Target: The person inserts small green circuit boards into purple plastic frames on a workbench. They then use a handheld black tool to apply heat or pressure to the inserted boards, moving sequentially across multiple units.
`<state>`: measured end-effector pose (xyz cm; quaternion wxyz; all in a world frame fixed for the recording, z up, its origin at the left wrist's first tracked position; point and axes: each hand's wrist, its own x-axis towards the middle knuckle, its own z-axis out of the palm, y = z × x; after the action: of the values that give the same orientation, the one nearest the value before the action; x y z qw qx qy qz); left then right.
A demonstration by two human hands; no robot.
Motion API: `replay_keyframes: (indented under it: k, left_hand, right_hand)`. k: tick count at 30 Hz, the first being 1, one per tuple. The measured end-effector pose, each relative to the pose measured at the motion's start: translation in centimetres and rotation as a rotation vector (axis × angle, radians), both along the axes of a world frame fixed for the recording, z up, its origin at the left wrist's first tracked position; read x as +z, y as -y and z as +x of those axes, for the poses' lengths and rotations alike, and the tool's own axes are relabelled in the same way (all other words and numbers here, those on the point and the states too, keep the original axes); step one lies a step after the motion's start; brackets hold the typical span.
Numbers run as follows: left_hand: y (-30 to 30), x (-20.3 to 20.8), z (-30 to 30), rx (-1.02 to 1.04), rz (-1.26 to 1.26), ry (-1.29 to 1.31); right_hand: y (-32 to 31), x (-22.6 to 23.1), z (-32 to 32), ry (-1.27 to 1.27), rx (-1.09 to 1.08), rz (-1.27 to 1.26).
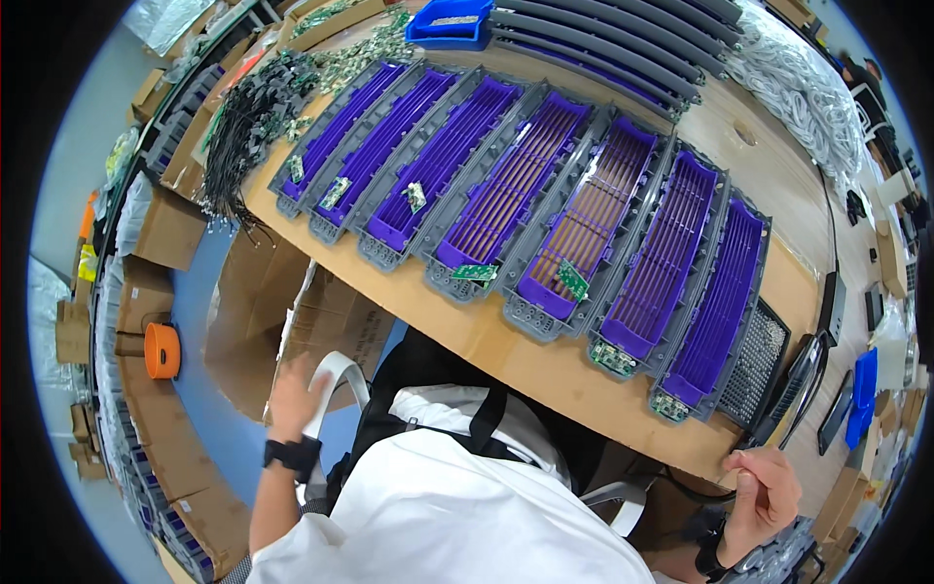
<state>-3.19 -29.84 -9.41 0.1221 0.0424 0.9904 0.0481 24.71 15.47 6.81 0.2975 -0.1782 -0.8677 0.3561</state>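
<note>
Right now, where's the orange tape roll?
In the head view the orange tape roll sits far left, below the table edge, on stacked cardboard boxes, left of the person's left hand.

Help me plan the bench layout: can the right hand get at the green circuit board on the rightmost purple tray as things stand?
Probably yes. The right hand sits at the table edge, just below that circuit board at the rightmost purple tray's near end, with nothing between.

Seven purple-and-grey trays (545,195); seven small green circuit boards (572,280); two hands (769,492); one orange tape roll (161,350)
</note>
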Motion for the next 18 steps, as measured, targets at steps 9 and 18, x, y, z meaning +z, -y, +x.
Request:
replay_keyframes:
  k: [9,18]
  left_hand:
    - [17.6,-5.7,1.1,0.356,0.179,1.016]
    - [13.4,-2.6,-3.1,0.569,0.745,0.662]
  right_hand:
    - [-0.3,-1.1,-1.2,-0.029,0.051,0.013]
    - [-0.2,-1.8,-2.1,-0.011,-0.026,-0.011]
